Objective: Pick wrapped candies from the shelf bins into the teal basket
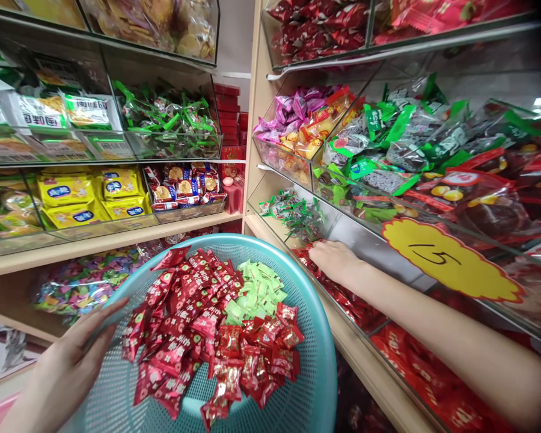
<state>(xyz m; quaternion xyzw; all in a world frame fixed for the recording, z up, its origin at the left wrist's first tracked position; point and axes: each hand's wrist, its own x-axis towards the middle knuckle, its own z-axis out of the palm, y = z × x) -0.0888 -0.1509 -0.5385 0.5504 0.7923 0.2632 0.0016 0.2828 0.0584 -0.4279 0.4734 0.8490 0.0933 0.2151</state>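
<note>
My left hand (74, 355) grips the left rim of a turquoise plastic basket (323, 337), fingers and thumb bent over its edge. Inside the basket lie dark red candy packets (175, 319), pale green wrapped candies (258, 288) and shiny red-and-gold wrapped candies (256, 367). At the low shelf on the right, my right hand (336, 260) reaches into a clear bin of small red-wrapped candies (356, 304). Its fingertips are hidden among the wrappers, so I cannot see what they hold. Just behind that hand is a heap of green-and-silver wrapped candies (293, 210).
Clear bins of packaged snacks fill both shelf sides, with yellow packets (70, 198) at left and green-topped packets (401, 135) at right. A yellow price tag (451, 258) marked 15 hangs over my right forearm. A wooden shelf edge (351, 361) runs beside the basket.
</note>
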